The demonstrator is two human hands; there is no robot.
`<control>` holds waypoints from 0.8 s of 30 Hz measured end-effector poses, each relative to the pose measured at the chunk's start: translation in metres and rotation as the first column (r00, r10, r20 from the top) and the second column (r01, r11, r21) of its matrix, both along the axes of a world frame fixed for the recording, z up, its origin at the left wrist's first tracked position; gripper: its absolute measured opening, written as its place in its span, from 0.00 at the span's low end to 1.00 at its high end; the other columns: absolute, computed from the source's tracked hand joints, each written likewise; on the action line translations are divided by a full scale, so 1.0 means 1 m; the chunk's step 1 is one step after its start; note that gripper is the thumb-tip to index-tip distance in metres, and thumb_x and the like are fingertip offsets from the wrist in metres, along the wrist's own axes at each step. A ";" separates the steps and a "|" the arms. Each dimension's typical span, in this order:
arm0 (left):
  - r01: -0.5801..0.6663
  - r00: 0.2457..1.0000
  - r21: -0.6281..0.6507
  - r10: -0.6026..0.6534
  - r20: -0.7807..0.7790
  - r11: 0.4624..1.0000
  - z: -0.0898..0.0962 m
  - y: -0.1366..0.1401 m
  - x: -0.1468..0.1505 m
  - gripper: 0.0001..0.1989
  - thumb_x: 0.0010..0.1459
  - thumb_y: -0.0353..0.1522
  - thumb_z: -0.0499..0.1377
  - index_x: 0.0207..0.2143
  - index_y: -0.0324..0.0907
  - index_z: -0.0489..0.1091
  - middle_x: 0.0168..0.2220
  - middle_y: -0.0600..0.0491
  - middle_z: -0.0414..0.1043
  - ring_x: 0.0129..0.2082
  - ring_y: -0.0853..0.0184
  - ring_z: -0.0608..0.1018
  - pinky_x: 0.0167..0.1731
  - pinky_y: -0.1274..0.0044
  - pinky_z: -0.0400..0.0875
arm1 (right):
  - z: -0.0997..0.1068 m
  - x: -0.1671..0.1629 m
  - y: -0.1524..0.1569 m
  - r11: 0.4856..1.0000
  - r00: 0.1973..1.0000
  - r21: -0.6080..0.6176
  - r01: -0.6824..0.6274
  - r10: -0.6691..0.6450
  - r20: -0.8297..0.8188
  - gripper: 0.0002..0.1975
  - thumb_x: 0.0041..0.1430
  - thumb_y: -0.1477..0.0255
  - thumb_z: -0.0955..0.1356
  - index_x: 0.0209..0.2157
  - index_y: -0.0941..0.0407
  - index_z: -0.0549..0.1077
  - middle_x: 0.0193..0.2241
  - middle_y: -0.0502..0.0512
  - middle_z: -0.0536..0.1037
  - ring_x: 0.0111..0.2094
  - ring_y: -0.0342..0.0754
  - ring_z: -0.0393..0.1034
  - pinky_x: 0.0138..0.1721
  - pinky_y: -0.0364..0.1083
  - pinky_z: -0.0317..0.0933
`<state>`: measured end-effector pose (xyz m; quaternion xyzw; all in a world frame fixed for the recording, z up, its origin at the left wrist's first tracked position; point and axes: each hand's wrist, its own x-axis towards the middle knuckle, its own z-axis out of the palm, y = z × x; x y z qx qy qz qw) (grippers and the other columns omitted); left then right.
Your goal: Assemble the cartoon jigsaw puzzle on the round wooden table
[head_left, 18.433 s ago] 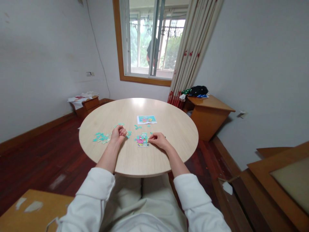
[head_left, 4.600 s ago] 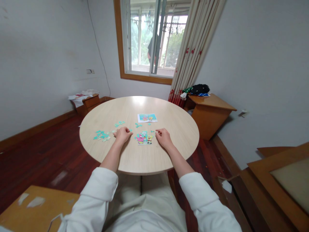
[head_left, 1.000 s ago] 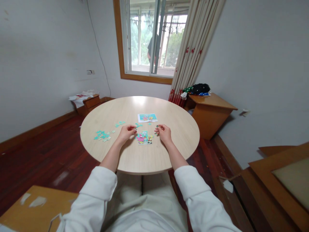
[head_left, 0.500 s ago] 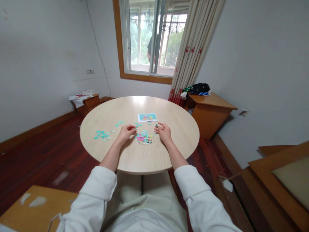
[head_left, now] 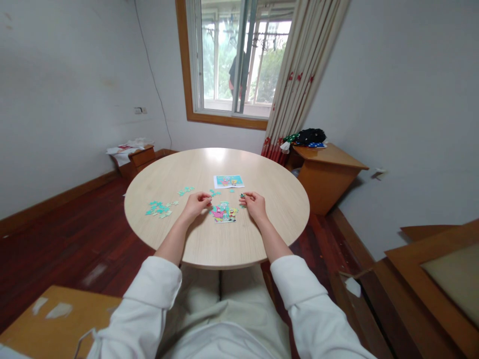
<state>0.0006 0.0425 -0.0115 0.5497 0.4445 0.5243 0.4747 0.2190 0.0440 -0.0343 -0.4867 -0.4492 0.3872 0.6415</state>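
A partly joined jigsaw puzzle (head_left: 223,213) with pink and yellow cartoon figures lies on the round table (head_left: 224,249) between my hands. On its left, my left hand (head_left: 197,205) has thumb and fingers pinched together; whatever is between them is too small to make out. My right hand (head_left: 255,205), at the puzzle's upper right, pinches a small dark green puzzle piece (head_left: 242,195) at its fingertips. Several turquoise loose pieces (head_left: 215,193) lie just above the puzzle. Behind them is a printed picture sheet (head_left: 229,181) with matching figures.
A pile of loose puzzle pieces (head_left: 159,209) lies on the table's left, with a smaller group (head_left: 186,190) farther back. A wooden cabinet (head_left: 325,169) bearing dark cloth stands beyond the right edge. A person (head_left: 235,75) is partly visible outside the window.
The fingers of my right hand have drawn closer together around the piece. My left hand stays almost where it was, and the puzzle has not visibly changed.
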 end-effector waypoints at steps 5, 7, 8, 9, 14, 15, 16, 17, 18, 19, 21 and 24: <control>-0.007 1.000 -0.020 0.007 -0.001 1.000 0.005 -0.004 0.001 0.14 0.37 0.35 0.65 0.26 0.36 0.68 0.18 0.57 0.66 0.19 0.70 0.72 0.22 0.77 0.68 | 0.001 0.003 -0.002 0.999 0.991 0.021 0.024 -0.026 0.131 0.12 0.47 0.66 0.67 0.32 0.59 0.73 0.27 0.55 0.76 0.25 0.43 0.71 0.26 0.43 0.66; -0.004 1.000 -0.019 0.003 -0.009 1.000 0.006 -0.005 0.001 0.14 0.38 0.35 0.66 0.26 0.36 0.68 0.17 0.57 0.65 0.18 0.71 0.72 0.22 0.77 0.68 | 0.001 0.004 -0.003 0.999 0.977 0.043 0.030 -0.039 0.208 0.14 0.48 0.65 0.66 0.33 0.60 0.74 0.26 0.55 0.76 0.25 0.43 0.69 0.26 0.43 0.65; -0.003 1.000 -0.018 0.003 -0.010 1.000 0.006 -0.006 0.001 0.13 0.38 0.34 0.66 0.26 0.36 0.68 0.17 0.57 0.65 0.18 0.71 0.72 0.22 0.77 0.68 | 0.001 0.005 -0.004 0.998 0.968 0.057 0.029 -0.042 0.246 0.14 0.48 0.65 0.65 0.33 0.60 0.74 0.26 0.55 0.76 0.24 0.43 0.68 0.27 0.43 0.65; -0.003 1.000 -0.017 0.002 -0.010 1.000 0.007 -0.006 0.001 0.13 0.38 0.34 0.66 0.25 0.36 0.68 0.17 0.57 0.65 0.18 0.71 0.72 0.22 0.77 0.68 | 0.002 0.006 -0.005 0.997 0.959 0.072 0.027 -0.046 0.278 0.15 0.48 0.64 0.65 0.33 0.59 0.74 0.27 0.55 0.76 0.24 0.43 0.68 0.27 0.44 0.64; -0.003 1.000 -0.007 0.003 0.000 1.000 0.007 -0.006 0.001 0.13 0.37 0.34 0.66 0.25 0.36 0.69 0.18 0.57 0.66 0.18 0.71 0.72 0.23 0.77 0.68 | 0.002 0.005 -0.008 0.992 0.944 0.121 -0.024 -0.017 0.331 0.16 0.48 0.64 0.65 0.36 0.59 0.74 0.27 0.54 0.74 0.27 0.43 0.67 0.29 0.45 0.65; -0.006 1.000 -0.002 0.006 0.003 1.000 0.006 -0.005 0.001 0.12 0.37 0.34 0.66 0.25 0.36 0.70 0.18 0.57 0.66 0.19 0.71 0.71 0.23 0.77 0.69 | 0.002 0.004 -0.009 0.993 0.947 0.110 -0.044 0.006 0.322 0.17 0.47 0.64 0.66 0.38 0.59 0.73 0.25 0.53 0.74 0.26 0.43 0.67 0.28 0.45 0.65; -0.011 1.000 0.003 0.011 0.007 1.000 0.005 -0.005 0.000 0.12 0.37 0.33 0.66 0.25 0.36 0.70 0.18 0.57 0.67 0.19 0.71 0.71 0.23 0.77 0.69 | 0.001 0.004 -0.009 0.993 0.950 0.095 -0.064 0.031 0.310 0.18 0.46 0.64 0.67 0.38 0.60 0.73 0.24 0.52 0.73 0.25 0.43 0.67 0.28 0.44 0.65; -0.015 1.000 0.006 0.014 0.012 1.000 0.005 -0.004 0.000 0.12 0.37 0.33 0.66 0.25 0.36 0.70 0.18 0.56 0.67 0.19 0.71 0.72 0.23 0.77 0.69 | 0.001 0.003 -0.010 0.993 0.953 0.081 -0.081 0.053 0.300 0.19 0.45 0.63 0.67 0.38 0.60 0.73 0.24 0.52 0.73 0.25 0.43 0.67 0.27 0.44 0.65; -0.016 1.000 0.006 0.016 0.020 1.000 0.004 -0.003 0.000 0.12 0.37 0.33 0.66 0.25 0.36 0.70 0.19 0.56 0.67 0.20 0.71 0.72 0.24 0.77 0.69 | 0.001 0.003 -0.010 0.993 0.953 0.070 -0.096 0.071 0.293 0.18 0.44 0.63 0.68 0.36 0.60 0.73 0.24 0.52 0.73 0.25 0.43 0.67 0.27 0.44 0.65; -0.013 0.999 0.002 0.013 0.032 1.000 0.003 -0.003 0.000 0.12 0.37 0.33 0.66 0.26 0.36 0.70 0.19 0.56 0.68 0.20 0.71 0.72 0.24 0.76 0.69 | 0.001 0.003 -0.011 0.992 0.953 0.062 -0.110 0.087 0.290 0.17 0.43 0.63 0.68 0.34 0.60 0.74 0.24 0.53 0.74 0.26 0.43 0.67 0.28 0.45 0.66; 0.003 0.998 -0.015 -0.002 0.067 1.000 0.001 -0.001 0.001 0.12 0.37 0.32 0.66 0.27 0.36 0.71 0.19 0.55 0.69 0.21 0.70 0.73 0.26 0.75 0.70 | 0.001 0.003 -0.012 0.988 0.948 0.055 -0.142 0.119 0.295 0.15 0.43 0.63 0.69 0.31 0.59 0.74 0.26 0.55 0.75 0.27 0.44 0.68 0.29 0.45 0.66; 0.026 0.994 -0.037 -0.022 0.110 0.999 0.000 0.000 0.000 0.13 0.37 0.32 0.66 0.28 0.35 0.71 0.19 0.55 0.70 0.21 0.70 0.74 0.29 0.74 0.71 | 0.002 0.003 -0.014 0.984 0.931 0.053 -0.169 0.142 0.337 0.14 0.43 0.63 0.69 0.29 0.59 0.75 0.28 0.56 0.77 0.29 0.45 0.69 0.31 0.46 0.65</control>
